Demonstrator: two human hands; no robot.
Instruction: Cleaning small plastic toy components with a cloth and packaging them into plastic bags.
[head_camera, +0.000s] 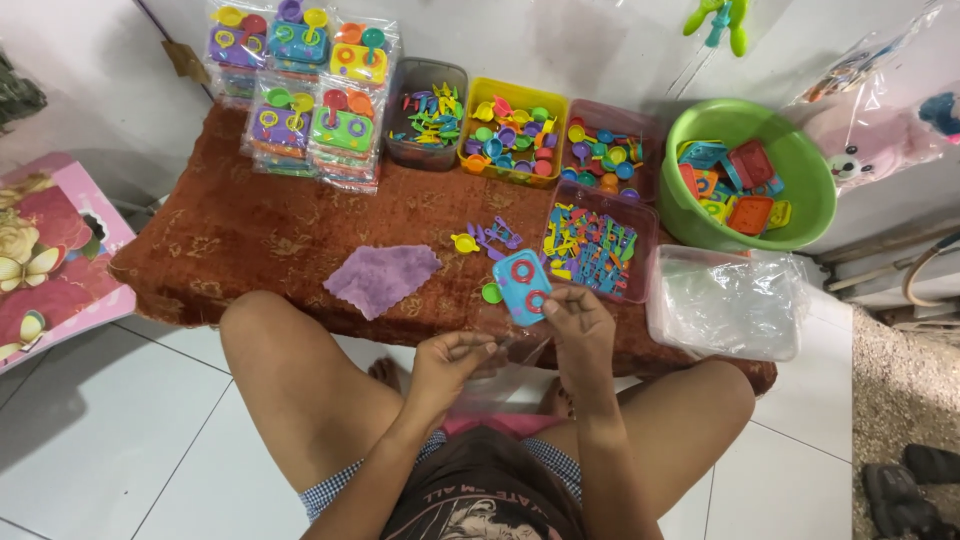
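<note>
My right hand (580, 325) holds a blue toy stove (523, 284) with red burner rings by its lower edge, above the table's front edge. My left hand (450, 358) pinches the mouth of a clear plastic bag (500, 370) that hangs between my knees. A small green toy pan (491, 293) lies just left of the stove. Purple toy utensils (497, 236) and a yellow toy pan (464, 242) lie on the cloth behind it.
A purple rag (382, 278) lies on the brown-red table cover (250, 230). Packed toy sets (300, 90) are stacked at the back left. Tubs of small toy parts (512, 130) stand at the back, a green basin (800, 190) of stoves and a stack of clear bags (725, 300) at the right.
</note>
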